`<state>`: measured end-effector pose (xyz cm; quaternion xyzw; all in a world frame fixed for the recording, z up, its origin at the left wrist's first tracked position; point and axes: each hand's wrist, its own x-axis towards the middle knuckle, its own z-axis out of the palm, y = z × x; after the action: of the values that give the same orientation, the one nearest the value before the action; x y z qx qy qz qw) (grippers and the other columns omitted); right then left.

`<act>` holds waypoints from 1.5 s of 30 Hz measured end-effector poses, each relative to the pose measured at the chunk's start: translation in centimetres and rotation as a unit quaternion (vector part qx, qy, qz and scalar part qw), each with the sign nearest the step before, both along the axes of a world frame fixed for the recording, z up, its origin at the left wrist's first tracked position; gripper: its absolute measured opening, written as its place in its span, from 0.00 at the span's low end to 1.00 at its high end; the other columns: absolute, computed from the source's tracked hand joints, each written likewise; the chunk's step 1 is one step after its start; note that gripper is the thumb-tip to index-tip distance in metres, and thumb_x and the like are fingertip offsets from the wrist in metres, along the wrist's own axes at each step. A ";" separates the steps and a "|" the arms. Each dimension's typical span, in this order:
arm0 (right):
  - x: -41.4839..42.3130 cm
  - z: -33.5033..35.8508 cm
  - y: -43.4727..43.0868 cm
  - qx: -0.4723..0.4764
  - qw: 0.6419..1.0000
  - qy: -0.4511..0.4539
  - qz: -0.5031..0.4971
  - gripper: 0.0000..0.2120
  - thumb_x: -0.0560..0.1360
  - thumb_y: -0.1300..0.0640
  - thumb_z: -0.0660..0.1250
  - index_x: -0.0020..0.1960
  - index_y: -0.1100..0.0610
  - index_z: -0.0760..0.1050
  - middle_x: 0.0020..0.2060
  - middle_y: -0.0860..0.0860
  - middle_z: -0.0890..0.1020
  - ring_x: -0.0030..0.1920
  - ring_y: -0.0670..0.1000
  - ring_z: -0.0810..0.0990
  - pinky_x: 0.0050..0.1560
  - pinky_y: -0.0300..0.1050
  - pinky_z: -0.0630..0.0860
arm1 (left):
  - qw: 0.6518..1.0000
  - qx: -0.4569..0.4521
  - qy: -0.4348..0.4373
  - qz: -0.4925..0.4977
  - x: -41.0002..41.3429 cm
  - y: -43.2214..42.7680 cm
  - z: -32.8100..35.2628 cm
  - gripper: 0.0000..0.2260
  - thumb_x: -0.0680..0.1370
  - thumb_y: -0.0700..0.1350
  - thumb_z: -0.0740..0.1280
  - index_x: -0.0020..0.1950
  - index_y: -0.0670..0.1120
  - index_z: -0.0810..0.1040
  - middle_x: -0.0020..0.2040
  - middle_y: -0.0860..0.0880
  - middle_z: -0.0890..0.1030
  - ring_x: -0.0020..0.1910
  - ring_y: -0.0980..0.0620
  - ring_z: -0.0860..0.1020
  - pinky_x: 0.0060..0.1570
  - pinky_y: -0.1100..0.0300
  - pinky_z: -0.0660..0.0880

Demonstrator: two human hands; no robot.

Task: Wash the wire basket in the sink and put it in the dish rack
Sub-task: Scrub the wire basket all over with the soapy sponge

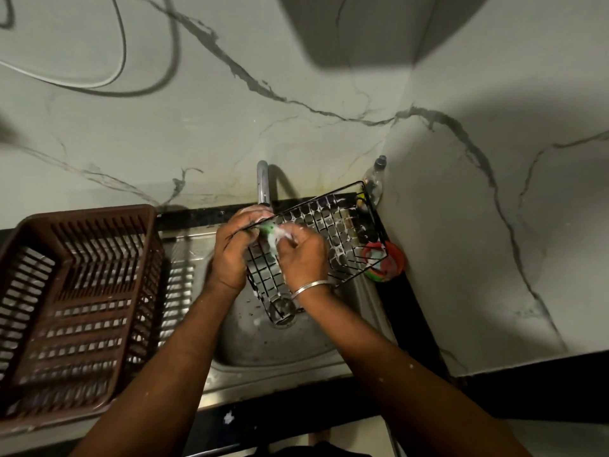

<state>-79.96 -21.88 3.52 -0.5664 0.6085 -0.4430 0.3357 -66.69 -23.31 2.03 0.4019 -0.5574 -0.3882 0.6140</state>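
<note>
The left hand (pixel 232 255) gripped the wire basket (pixel 342 232) over the sink (pixel 263 351); the right hand (pixel 304 255) pinched a soapy scrubber (pixel 268 230). Each wire probably needed firm, steady strokes.

Over the sink (pixel 263 351), left hand (pixel 230 255) grips the wire basket (pixel 329 235); right hand (pixel 301 252) scrubs it with a soapy scrubber (pixel 272 234).

The black wire basket (pixel 342 232) tilts above the round steel sink (pixel 263 344). The brown slatted plastic dish rack (pixel 75 311) stands left of the sink, the curved chrome tap (pixel 262 184) behind it, a red round tub (pixel 396 260) on its right.
</note>
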 end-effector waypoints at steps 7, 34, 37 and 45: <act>1.1 -0.6 0.3 -0.010 0.981 0.131 0.140 0.04 0.73 0.67 0.71 0.45 0.59 0.82 0.41 0.54 0.85 0.42 0.55 0.83 0.46 0.51 0.82 | 0.999 0.032 0.025 0.012 -0.4 0.0 -0.6 0.23 0.74 0.36 0.58 0.64 0.31 0.81 0.66 0.32 0.81 0.69 0.35 0.78 0.69 0.48 0.76; 0.2 3.4 -0.3 0.110 0.960 0.071 0.249 0.04 0.76 0.66 0.70 0.46 0.59 0.82 0.41 0.55 0.85 0.42 0.54 0.86 0.40 0.48 0.84 | 0.998 0.035 0.056 -0.007 0.1 1.2 -0.7 0.21 0.77 0.34 0.56 0.66 0.34 0.80 0.65 0.34 0.81 0.68 0.34 0.78 0.71 0.40 0.75; -0.3 3.2 -0.2 0.169 0.910 0.115 0.361 0.10 0.77 0.69 0.68 0.43 0.55 0.80 0.38 0.52 0.83 0.36 0.48 0.82 0.35 0.42 0.78 | 0.993 0.044 0.108 0.001 0.1 1.3 -0.6 0.22 0.77 0.36 0.58 0.68 0.32 0.78 0.68 0.31 0.79 0.69 0.34 0.77 0.71 0.44 0.75; 0.2 4.0 -0.1 0.099 0.901 0.195 0.375 0.08 0.76 0.69 0.68 0.42 0.58 0.81 0.39 0.54 0.83 0.41 0.53 0.83 0.45 0.52 0.83 | 0.972 0.115 0.206 -0.006 0.3 1.1 0.5 0.20 0.76 0.36 0.61 0.64 0.37 0.83 0.65 0.34 0.82 0.66 0.35 0.80 0.66 0.46 0.78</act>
<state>-79.72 -21.99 7.48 -0.7917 0.4447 -0.1025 0.4062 -66.40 -22.21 2.51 0.3781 -0.3727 -0.5279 0.6629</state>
